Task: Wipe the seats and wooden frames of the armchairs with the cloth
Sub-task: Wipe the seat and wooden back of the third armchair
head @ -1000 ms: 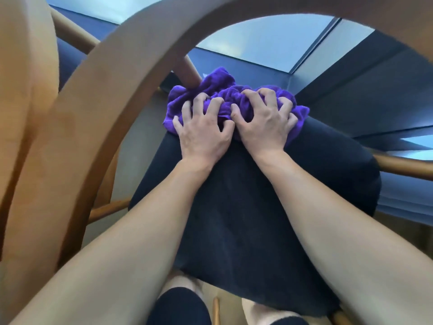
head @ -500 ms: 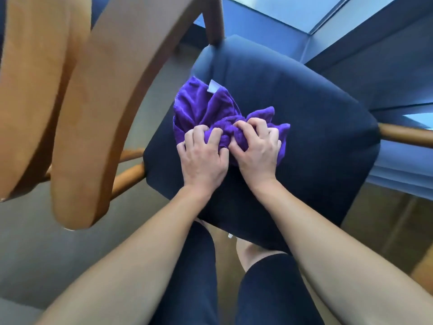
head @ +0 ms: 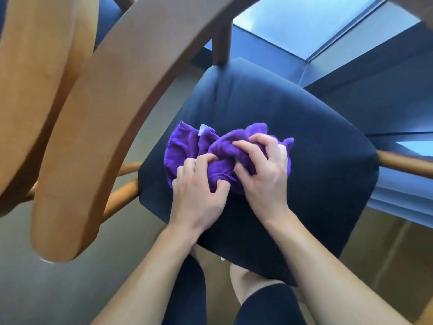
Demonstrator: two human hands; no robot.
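A bunched purple cloth with a small white label lies on the dark navy seat cushion of an armchair. My left hand and my right hand sit side by side on the cloth's near part, fingers curled into the fabric and gripping it. The cloth's far left corner spreads flat beyond my left hand. The chair's curved light-wood armrest arcs over the left and top of the view, and a wooden post meets the seat's far corner.
A second wooden chair part fills the far left. Wooden rails run under the seat at left and another rail at right. Grey floor lies below left; my legs stand under the seat's near edge. Windows are beyond.
Both hands have drawn the cloth back from the seat's far edge toward the near middle of the cushion. The fingers now bunch the cloth tighter, my right hand turned more over it.
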